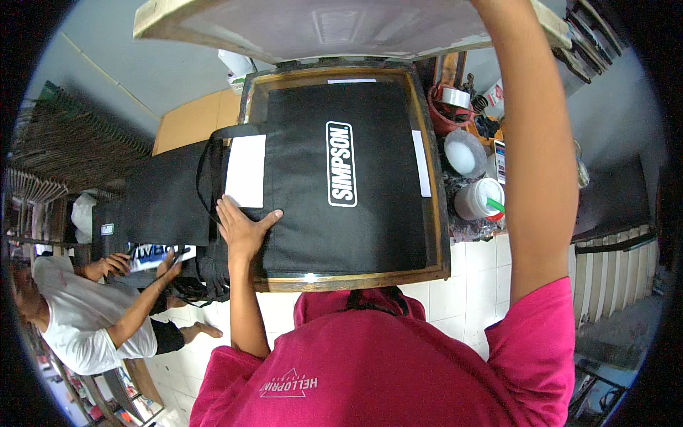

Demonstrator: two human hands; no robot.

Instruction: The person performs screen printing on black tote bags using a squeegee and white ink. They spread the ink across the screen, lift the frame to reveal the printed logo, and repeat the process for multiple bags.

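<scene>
A black fabric tote bag (306, 235) lies flat on a glass-topped board with a wooden frame (442, 256). White outlined lettering is printed near the bag's middle. My left hand (245, 229) rests on the bag's left edge, fingers spread, beside a white paper rectangle (245, 171) and the loop of a black handle (210, 167). Above the far side of the board, a printing screen (334, 28) is raised and tilted. My right forearm (533, 156) stretches up toward that screen's right side, with the hand itself beyond the picture's upper edge.
On the left, a co-worker (92, 306) handles a white-and-blue printed piece (160, 257) beside more black bags (163, 185). At right stand a white tub (475, 199) with a green-handled tool, a clear bowl (464, 154) and a red bucket (445, 121). Cardboard (192, 121) lies at far left.
</scene>
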